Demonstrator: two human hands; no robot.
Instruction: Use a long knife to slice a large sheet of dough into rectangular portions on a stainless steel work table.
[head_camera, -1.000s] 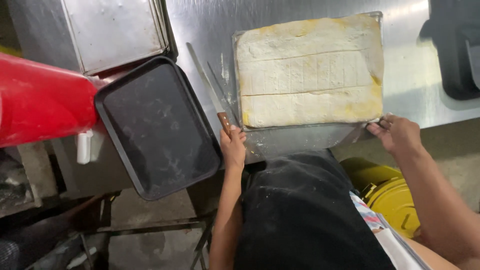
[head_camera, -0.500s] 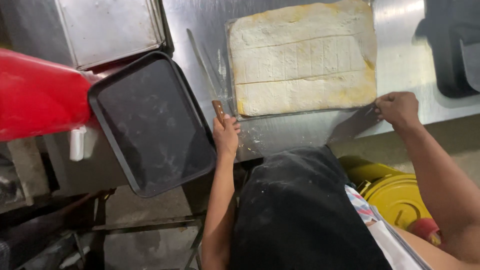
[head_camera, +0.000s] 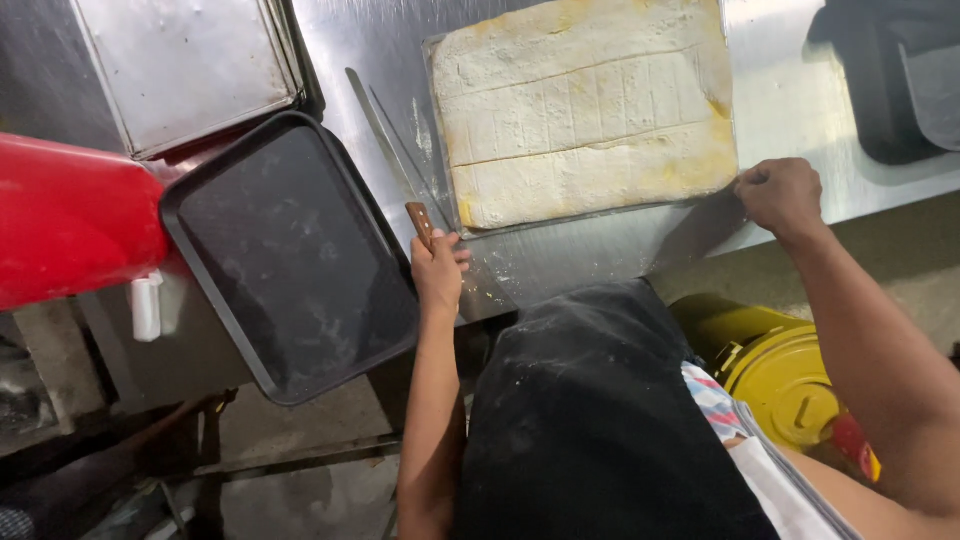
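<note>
Left hand (head_camera: 437, 270): forearm extends straight up toward 12 o'clock, wrist in line, fingers curled closed in a loose grip. Right hand (head_camera: 782, 195): forearm enters from 5 o'clock, angled toward 11 o'clock, wrist slightly bent, fingers folded into a pinching fist, knuckles uppermost.

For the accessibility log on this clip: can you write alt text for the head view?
A person's left hand grips the wooden handle of a long knife lying on a steel table, while the right hand holds the corner of a scored, floured dough slab. An empty black tray sits at the left.
</note>
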